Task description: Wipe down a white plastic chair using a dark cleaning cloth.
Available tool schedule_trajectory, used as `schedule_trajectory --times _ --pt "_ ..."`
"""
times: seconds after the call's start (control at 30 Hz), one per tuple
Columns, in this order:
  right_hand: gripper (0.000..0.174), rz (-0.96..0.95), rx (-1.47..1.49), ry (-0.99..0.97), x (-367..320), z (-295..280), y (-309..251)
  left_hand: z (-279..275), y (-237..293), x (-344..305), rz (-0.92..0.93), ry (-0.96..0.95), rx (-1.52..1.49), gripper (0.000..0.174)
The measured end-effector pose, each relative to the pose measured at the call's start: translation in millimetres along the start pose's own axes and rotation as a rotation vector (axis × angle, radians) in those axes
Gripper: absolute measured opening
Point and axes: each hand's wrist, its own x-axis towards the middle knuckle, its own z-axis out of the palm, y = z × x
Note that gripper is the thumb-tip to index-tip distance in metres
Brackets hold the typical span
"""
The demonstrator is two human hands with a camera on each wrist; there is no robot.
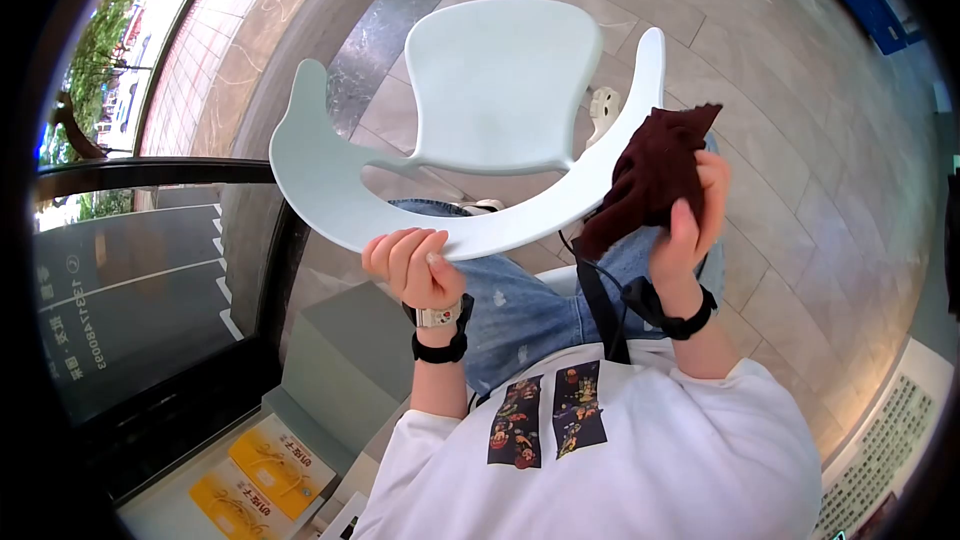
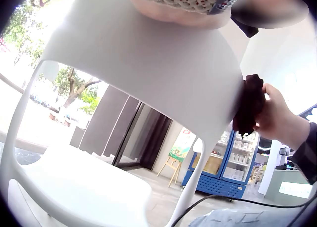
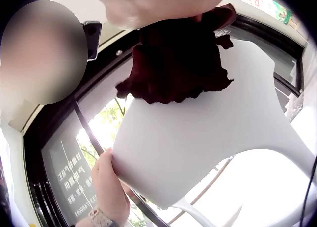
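Observation:
A pale white plastic chair (image 1: 505,85) with a curved back stands in front of the person's legs. The left hand (image 1: 420,270) grips the top edge of its backrest (image 2: 148,64), fingers curled over the rim. A crumpled dark maroon cloth (image 1: 655,175) is held in the right hand (image 1: 690,225), thumb on the near side. That cloth lies against the right part of the curved back in the head view. From the right wrist, the cloth (image 3: 173,64) hangs over the backrest surface, with the left hand (image 3: 109,190) at the opposite edge.
Yellow boxes (image 1: 270,470) lie on a surface at the lower left, near a black-framed glass door (image 1: 140,290). A thin black cable (image 2: 237,196) runs past the chair. Farther off stand a blue display cabinet (image 2: 215,175) and an easel (image 2: 171,168).

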Motion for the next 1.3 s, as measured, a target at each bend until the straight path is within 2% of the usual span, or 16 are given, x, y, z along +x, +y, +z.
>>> schedule_trajectory --times 0.03,0.13,0.27,0.37,0.4,0.53,0.67,0.8,0.93,1.03,1.13,1.3 --pt "0.026 -0.097 -0.141 -0.056 1 -3 -7 0 0 0 -0.005 -0.003 0.007 0.027" --pt "0.031 -0.324 -0.367 0.034 15 7 -15 -1 0 0 0.001 -0.004 0.009 0.028" --pt "0.042 -0.247 -0.081 0.013 34 40 -7 0 0 0 0.011 0.006 0.012 0.029" --pt "0.041 -0.326 -0.25 -0.167 45 35 -3 1 -1 0 0.019 0.018 0.019 0.029" --pt "0.036 -0.446 -0.263 -0.154 49 34 4 0 0 1 0.019 0.02 0.02 0.029" --pt "0.036 -0.564 -0.137 -0.124 46 25 39 3 -1 0 0.022 0.05 0.014 0.029" --pt "0.035 -0.498 -0.065 -0.032 50 28 60 1 -1 0 0.012 0.021 0.018 0.029" --pt "0.028 -0.342 -0.145 -0.056 49 29 32 0 -3 -4 -0.009 0.015 0.0 0.028" --pt "0.03 -0.408 -0.27 -0.236 35 31 -11 1 -1 -1 0.003 0.016 0.007 0.028" --pt "0.034 -0.421 -0.342 -0.411 7 54 -53 1 -1 0 0.008 0.022 0.012 0.029" --pt "0.035 -0.433 -0.36 -0.405 -11 73 -65 -2 -3 -6 -0.048 -0.008 -0.015 0.027" --pt "0.035 -0.479 -0.386 -0.408 -8 74 -59 -2 0 -1 -0.019 -0.018 0.012 0.03"
